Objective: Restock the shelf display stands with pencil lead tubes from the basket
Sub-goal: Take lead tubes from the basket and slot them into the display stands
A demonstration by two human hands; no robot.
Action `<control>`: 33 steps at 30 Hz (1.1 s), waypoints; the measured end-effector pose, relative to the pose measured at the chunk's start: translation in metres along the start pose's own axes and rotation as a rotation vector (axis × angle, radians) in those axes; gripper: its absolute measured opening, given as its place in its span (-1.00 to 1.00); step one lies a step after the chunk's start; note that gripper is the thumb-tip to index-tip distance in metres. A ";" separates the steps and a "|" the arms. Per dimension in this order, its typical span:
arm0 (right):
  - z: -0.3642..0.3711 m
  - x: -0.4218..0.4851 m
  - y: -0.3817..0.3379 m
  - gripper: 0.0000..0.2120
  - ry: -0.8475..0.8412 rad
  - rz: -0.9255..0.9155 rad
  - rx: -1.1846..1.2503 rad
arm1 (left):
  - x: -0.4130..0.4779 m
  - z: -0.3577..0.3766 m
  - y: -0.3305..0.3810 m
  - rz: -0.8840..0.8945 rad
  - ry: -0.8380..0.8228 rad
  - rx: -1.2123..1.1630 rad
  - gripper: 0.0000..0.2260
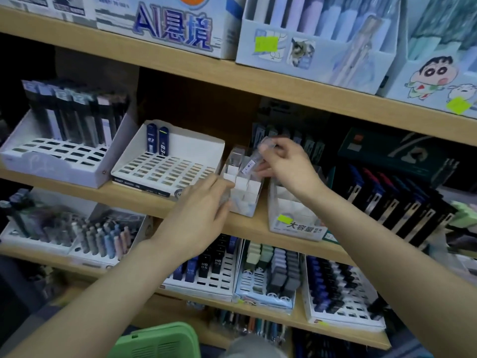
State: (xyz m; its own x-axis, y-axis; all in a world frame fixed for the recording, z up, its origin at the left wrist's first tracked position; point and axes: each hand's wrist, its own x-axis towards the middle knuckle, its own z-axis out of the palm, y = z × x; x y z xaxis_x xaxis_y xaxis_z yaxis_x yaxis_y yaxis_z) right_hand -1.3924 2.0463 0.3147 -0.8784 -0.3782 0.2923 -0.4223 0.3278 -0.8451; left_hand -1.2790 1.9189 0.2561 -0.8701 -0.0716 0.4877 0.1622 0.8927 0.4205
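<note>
**Restocking pencil leads at a shop shelf, early in the job**

Seen from above, a person reaches both bare arms to the middle shelf [134, 200] of a wooden stationery display. The right hand [286, 169] pinches a clear tube [251, 161] between thumb and fingertips. The tube is tilted, with its lower end at the top of a small white stand [245, 200] divided into compartments. The left hand [198, 210] lies against the left side of that stand; whether it grips the stand or only steadies it cannot be told, as its fingertips blur into something see-through.

By the look of it, most of the work remains. Only one other tube [237, 154] stands at the back of this stand. Just to the left, a white slotted tray [196, 148] holds two blue tubes [157, 140] and has many bare slots.

The green basket [157, 342] sits at the bottom edge, cut off, so its contents are out of sight. Which compartment the held tube is entering is hard to make out.
</note>
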 end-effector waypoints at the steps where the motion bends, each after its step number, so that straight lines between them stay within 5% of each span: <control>1: 0.005 0.006 0.001 -0.89 0.045 -0.011 -0.038 | -0.002 0.000 -0.001 0.008 -0.015 0.010 -0.68; 6: 0.021 0.027 0.000 -0.75 0.178 -0.109 -0.220 | -0.005 0.000 -0.004 0.037 -0.030 0.045 -0.62; 15: 0.021 0.036 -0.006 -0.83 0.072 -0.288 -0.518 | -0.003 0.003 -0.008 0.039 -0.034 0.026 -0.62; 21: 0.023 0.035 -0.003 -0.95 -0.018 -0.135 -0.266 | -0.003 0.003 -0.006 0.032 -0.029 0.009 -0.62; 33: 0.030 0.031 0.012 -0.82 -0.048 -0.257 -0.462 | -0.002 0.005 0.000 0.043 -0.011 0.005 -0.66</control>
State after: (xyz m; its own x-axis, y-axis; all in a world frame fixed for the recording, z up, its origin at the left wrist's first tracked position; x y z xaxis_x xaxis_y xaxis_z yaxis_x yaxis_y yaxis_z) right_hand -1.4179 2.0126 0.3004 -0.7268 -0.5325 0.4339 -0.6869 0.5622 -0.4605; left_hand -1.2798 1.9207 0.2517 -0.8676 -0.0283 0.4965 0.1973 0.8969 0.3958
